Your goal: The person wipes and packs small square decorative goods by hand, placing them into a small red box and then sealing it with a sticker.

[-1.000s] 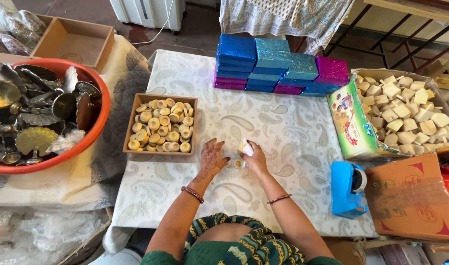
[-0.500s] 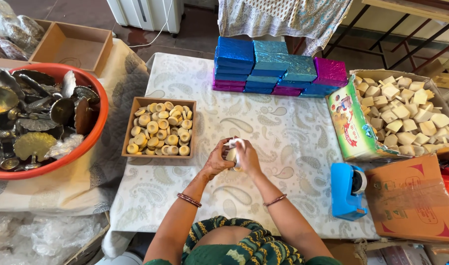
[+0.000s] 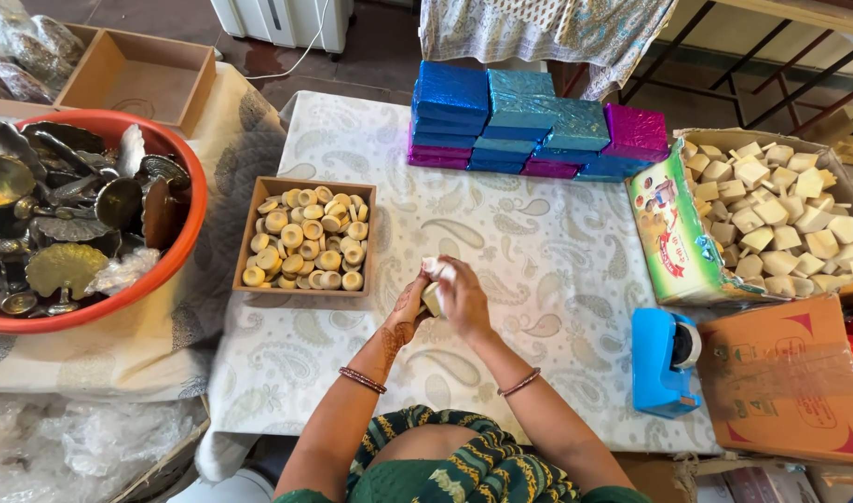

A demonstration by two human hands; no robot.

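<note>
Place: we see a small craft-packing workshop.
Stock: foil-wrapped blocks [image 3: 529, 126] stacked at the top centre; a wooden tray of round pieces [image 3: 305, 237] at centre left.
Supplies: a carton of pale cubes [image 3: 780, 219] at right, a blue tape dispenser [image 3: 664, 359] at lower right.
Wares: a red basin of metal pieces [image 3: 77, 210] at left.

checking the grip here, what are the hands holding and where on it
Both hands, left and right, are closed together around one small pale piece with white wrap at its top; they cup its sides, and the exact hold is hidden.
</note>
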